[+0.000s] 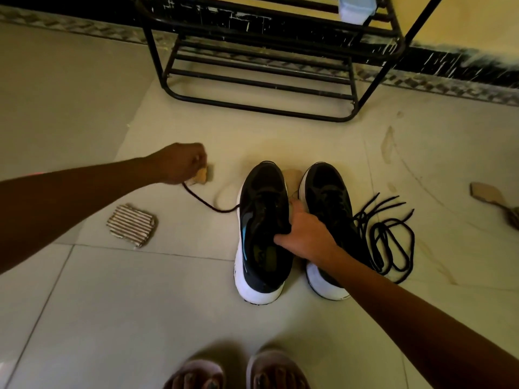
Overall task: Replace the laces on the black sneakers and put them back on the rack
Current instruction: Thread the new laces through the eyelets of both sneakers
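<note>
Head view: looking down at the floor, with two black sneakers standing side by side, toes towards the rack (pixel 252 106). All places below are taken from the left sneaker (pixel 252 192).
Step in hand: by my reckoning, a dark lace (pixel 207 204) is being drawn sideways through the left sneaker's eyelets. Whether it is going out or in I cannot tell.
Doing it well: pull along the line of the eyelet, steady and not jerked, while the shoe is pinned down so it doesn't slide or tip. Leave a little slack so the tip doesn't snag.
Left hand (pixel 181 162): well out to the left of the left sneaker and a little towards the rack. The arm is stretched long and the fingers are curled into a fist round the lace end. A tan scrap (pixel 202 174) sits just beside the knuckles.
Right hand (pixel 304 234): over the left sneaker's opening, reaching in from the right. Its fingers are hooked over the collar and clamped on it, wrist bent down.
Right sneaker (pixel 325 186): just beside the left sneaker, partly under the right forearm.
Loose laces (pixel 377 224): a black tangle on the floor beyond the right sneaker.
Rack: well beyond the left sneaker's toe, bottom shelf bare.
Corrugated card (pixel 132 224): on the tiles to the left of the left sneaker.
</note>
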{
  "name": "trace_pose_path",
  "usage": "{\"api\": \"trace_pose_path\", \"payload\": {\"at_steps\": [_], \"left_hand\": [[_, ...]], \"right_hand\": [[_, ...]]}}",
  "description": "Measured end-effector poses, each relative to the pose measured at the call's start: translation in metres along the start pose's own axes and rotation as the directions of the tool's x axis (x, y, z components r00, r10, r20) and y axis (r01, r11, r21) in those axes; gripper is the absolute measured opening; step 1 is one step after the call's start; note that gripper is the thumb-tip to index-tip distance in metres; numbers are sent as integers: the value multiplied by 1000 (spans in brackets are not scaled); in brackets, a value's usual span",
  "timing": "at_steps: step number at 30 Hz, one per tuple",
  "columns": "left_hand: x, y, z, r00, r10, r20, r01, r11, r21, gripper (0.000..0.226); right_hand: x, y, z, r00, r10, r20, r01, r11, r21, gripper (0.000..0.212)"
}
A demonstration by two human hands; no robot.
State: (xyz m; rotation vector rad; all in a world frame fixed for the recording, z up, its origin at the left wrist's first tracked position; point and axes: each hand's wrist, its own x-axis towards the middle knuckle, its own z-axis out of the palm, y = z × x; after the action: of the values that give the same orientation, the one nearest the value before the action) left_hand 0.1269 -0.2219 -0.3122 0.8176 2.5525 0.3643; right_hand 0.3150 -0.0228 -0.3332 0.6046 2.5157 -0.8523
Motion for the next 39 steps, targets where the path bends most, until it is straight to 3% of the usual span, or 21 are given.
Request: {"api": "trace_pose_path", "payload": {"at_steps": [2, 4, 6, 8, 12, 19, 28, 39], "left_hand": [[2, 25, -2, 998, 18, -60, -27, 988, -154, 16], [-1, 43, -3, 994, 72, -85, -91, 963, -253, 12], [-1, 49, 0, 996, 83, -44, -93, 941, -327, 11], [-7, 57, 3, 994, 103, -20, -103, 930, -353, 7], [-13, 60, 15, 992, 120, -45, -128, 937, -325, 3], [-21, 67, 41, 985, 124, -124, -160, 925, -344, 6], [-26, 78, 65, 980, 168, -105, -189, 948, -257, 9], [-24, 85, 58, 975, 208, -75, -213, 975, -62, 17]], "right_hand": [[-6, -4, -6, 994, -84, -65, 81, 995, -50, 88], [-11, -11, -11, 971, -177, -164, 179, 984, 2, 73], [-14, -21, -13, 962, -181, -205, 212, 967, 143, 50], [-11, -28, -11, 977, -101, -185, 151, 948, 279, 40], [4, -30, -4, 987, 26, -160, 44, 908, 418, 48], [10, -26, -2, 986, 157, 54, -139, 600, 788, 46], [7, -24, 3, 978, 190, 87, -170, 474, 864, 47], [7, -24, 6, 980, 190, 59, -140, 449, 882, 45]]}}
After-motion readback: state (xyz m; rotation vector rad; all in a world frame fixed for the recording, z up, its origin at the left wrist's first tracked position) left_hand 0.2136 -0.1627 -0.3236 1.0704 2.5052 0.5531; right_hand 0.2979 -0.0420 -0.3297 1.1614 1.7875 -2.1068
